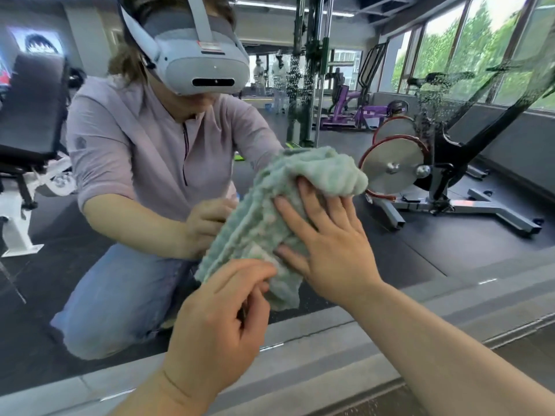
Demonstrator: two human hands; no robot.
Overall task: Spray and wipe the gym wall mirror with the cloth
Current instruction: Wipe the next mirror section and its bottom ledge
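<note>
A fluffy pale green cloth (264, 217) lies bunched against the wall mirror (420, 241), low down near its bottom edge. My right hand (327, 244) presses flat on the cloth with its fingers spread and straight. My left hand (219, 322) is just below and left of it, with fingertips pinching the cloth's lower corner. Spray droplets (432, 97) speckle the glass up at the right. No spray bottle is in view.
The mirror reflects a kneeling person with a headset (192, 61), a spin bike (426, 169), purple gym machines (354, 109) and a bench (33, 121) at left. A grey ledge (330, 349) runs along the mirror's base.
</note>
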